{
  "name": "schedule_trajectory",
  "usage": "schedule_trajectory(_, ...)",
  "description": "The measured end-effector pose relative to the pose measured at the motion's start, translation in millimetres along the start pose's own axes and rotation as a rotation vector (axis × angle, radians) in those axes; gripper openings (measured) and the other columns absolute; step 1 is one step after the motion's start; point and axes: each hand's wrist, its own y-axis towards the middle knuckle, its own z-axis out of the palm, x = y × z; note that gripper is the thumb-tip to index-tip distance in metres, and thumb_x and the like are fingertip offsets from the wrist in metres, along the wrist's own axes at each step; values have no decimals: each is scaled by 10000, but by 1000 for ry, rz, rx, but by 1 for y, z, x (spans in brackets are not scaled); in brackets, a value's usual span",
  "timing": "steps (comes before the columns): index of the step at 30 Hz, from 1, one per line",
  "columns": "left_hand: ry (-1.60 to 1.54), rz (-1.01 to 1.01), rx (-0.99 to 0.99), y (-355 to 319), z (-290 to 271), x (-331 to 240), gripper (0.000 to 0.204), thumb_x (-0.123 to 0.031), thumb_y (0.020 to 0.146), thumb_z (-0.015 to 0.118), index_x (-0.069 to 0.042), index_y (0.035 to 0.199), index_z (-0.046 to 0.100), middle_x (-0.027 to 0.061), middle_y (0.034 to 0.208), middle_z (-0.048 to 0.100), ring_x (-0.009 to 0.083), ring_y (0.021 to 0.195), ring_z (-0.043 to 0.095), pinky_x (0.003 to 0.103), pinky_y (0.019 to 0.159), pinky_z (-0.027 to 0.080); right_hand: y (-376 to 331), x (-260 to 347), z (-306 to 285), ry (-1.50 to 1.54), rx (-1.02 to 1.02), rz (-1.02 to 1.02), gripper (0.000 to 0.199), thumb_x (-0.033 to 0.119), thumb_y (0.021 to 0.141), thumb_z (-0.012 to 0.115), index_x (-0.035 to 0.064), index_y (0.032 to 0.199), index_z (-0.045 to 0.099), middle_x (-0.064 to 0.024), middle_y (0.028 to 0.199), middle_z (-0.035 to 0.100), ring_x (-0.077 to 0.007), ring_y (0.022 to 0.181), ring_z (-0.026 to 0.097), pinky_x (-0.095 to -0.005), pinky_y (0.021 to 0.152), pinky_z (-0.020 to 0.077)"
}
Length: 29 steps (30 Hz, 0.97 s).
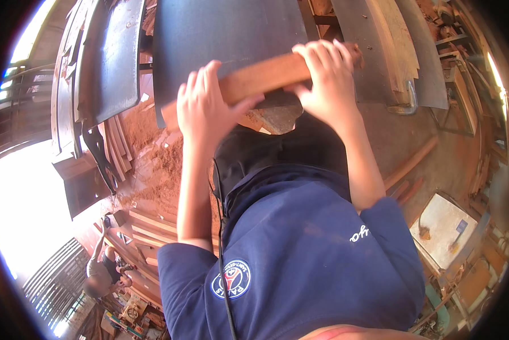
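Both hands are gripping a reddish-brown wooden board [265, 76], holding it up flat in front of a big dark machine worktop [226, 34]. The left hand [200, 110] is wrapping around the board's left part, fingers [200, 76] curling over the top edge and the thumb pressing along the front face, so it's clenched on the wood. The right hand [328, 79] is doing the same further right, fingers [322, 54] draped over the top edge near the board's right end, thumb tucked under. The board is sitting tilted, its right end higher than its left, spanning between the two hands.

The person is wearing a navy short-sleeved shirt [299, 255] with a round badge on the chest, and a thin black cable [223, 272] is running down it. Sawdust [158, 164] is piling up below the worktop on the left, next to stacked planks [147, 226]. Another person [104, 275] is standing way off at lower left. A pale square machine top [444, 226] is sitting off to the right.
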Motion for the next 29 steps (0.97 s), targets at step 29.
schedule_trajectory(29,21,42,-65,29,2,13,677,-685,699,848,-54,847,652,98,887,621,303,909,631,419,793,505,45,-5,2,73,156,89,744,193,613,954,139,1264,599,-99,1222,607,-296,1295,544,-539,1255,251)
